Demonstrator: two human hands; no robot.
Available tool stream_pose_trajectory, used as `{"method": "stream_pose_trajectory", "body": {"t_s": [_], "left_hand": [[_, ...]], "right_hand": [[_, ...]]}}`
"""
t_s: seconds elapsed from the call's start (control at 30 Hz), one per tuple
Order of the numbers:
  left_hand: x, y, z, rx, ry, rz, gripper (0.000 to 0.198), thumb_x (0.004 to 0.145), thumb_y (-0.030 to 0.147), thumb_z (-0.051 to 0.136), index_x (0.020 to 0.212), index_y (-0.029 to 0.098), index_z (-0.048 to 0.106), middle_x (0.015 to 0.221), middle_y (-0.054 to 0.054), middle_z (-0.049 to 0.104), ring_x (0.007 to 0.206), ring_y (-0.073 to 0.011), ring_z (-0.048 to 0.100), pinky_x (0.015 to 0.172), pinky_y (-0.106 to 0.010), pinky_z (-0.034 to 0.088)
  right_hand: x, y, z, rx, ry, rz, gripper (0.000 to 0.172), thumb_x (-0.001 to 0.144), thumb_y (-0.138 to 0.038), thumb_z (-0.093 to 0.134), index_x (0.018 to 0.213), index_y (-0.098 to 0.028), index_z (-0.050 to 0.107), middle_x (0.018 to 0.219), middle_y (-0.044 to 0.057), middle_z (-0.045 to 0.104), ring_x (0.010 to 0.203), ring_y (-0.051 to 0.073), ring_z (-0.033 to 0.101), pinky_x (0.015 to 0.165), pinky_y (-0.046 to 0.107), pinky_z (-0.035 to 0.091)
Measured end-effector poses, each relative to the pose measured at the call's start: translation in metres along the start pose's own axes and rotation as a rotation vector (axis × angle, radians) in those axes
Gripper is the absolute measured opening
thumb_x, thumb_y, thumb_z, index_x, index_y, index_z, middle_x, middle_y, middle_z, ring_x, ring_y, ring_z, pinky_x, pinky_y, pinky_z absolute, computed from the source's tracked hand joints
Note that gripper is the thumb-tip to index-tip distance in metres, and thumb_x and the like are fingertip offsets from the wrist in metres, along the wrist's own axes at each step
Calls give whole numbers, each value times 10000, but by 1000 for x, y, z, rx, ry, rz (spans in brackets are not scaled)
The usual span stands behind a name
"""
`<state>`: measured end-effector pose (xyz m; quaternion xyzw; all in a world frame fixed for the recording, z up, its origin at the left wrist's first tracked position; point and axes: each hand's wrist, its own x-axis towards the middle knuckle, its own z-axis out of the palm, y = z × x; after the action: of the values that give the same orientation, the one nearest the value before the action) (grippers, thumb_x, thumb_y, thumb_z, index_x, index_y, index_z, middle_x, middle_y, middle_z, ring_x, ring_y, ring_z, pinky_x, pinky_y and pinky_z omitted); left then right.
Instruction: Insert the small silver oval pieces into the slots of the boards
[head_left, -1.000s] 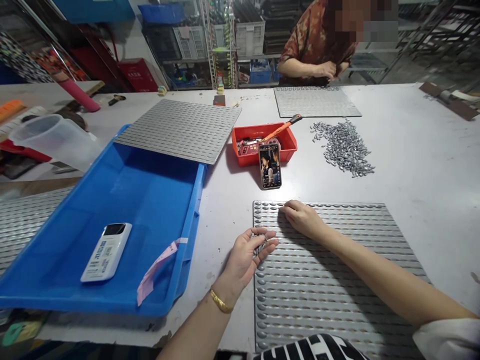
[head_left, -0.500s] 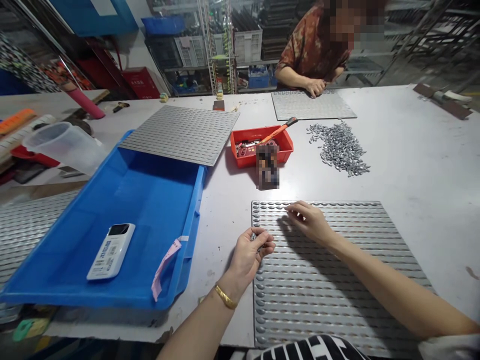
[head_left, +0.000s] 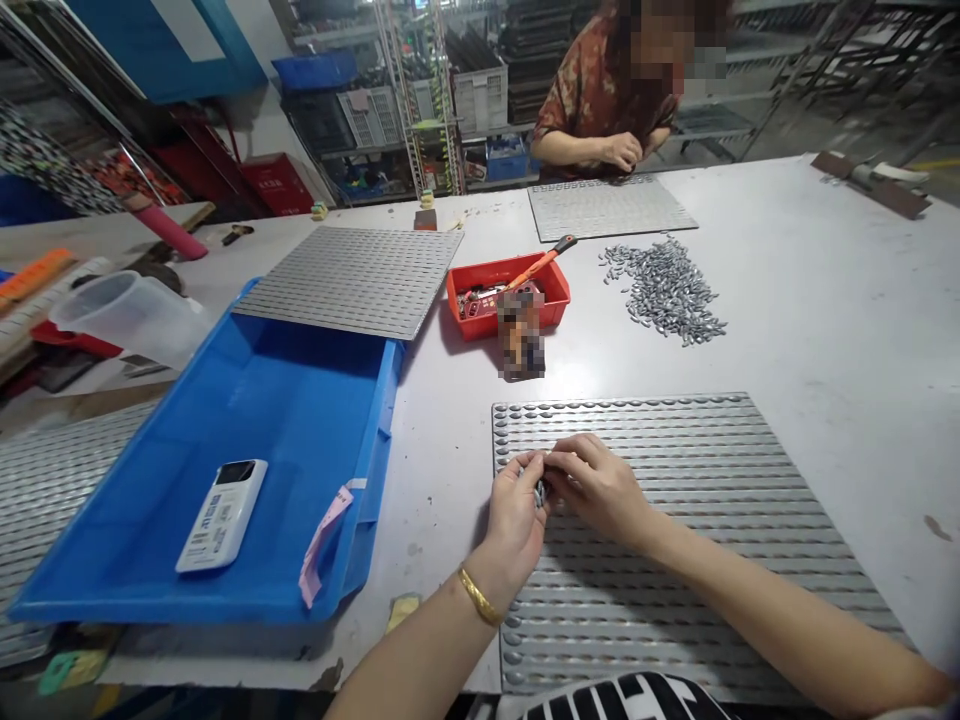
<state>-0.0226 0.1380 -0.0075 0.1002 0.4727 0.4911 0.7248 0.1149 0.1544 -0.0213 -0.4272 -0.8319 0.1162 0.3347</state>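
Over the left part of a grey grooved plate [head_left: 675,480], my left hand [head_left: 517,510] is curled around several small silver oval pieces [head_left: 539,492]. The fingertips of my right hand [head_left: 600,490] meet the left thumb and fingers; what they pinch, if anything, is too small to make out. Silver ovals line the plate's top edge and its left edge. Farther back on the white table [head_left: 450,440] lies a loose heap of the same pieces [head_left: 667,290].
At left, a blue tray [head_left: 300,420] holds a white device [head_left: 223,515], with another plate [head_left: 352,280] across its far end. A red bin [head_left: 465,325] with an orange-handled tool stands mid-table. Across the table a person [head_left: 585,110] works over a plate [head_left: 611,212].
My right hand has moved left and nearer from the plate's top rows to meet my left hand. The whole view has shifted slightly. The other person's hands have moved a little.
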Motion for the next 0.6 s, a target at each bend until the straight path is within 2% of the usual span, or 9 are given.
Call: {"method": "stream_pose_trajectory", "body": {"t_s": [0.27, 0.47, 0.6], "left_hand": [[7, -6, 7, -48, -40, -66, 157, 708, 218, 740, 828, 169, 651, 919, -45, 661, 905, -149, 606, 831, -284, 500], [11, -3, 7, -60, -10, -105, 106, 734, 192, 703, 835, 180, 675, 942, -42, 672, 923, -156, 614, 843, -304, 528], [14, -1, 5, -72, 38, -139, 127, 774, 203, 632, 886, 166, 679, 1062, -81, 670, 981, -192, 637, 854, -337, 551]], "right_hand": [[-8, 26, -10, 21, -48, -8, 225, 942, -159, 457, 1035, -219, 653, 895, 72, 631, 812, 179, 563, 678, 308, 502], [-7, 30, -6, -9, -69, -109, 265, 925, -139, 460, 1119, -212, 625, 981, 84, 677, 907, 202, 602, 771, 342, 520], [-3, 46, -5, -9, -56, -50, 193, 930, -153, 469, 1025, -208, 628, 885, 64, 672, 815, 177, 602, 699, 304, 515]]}}
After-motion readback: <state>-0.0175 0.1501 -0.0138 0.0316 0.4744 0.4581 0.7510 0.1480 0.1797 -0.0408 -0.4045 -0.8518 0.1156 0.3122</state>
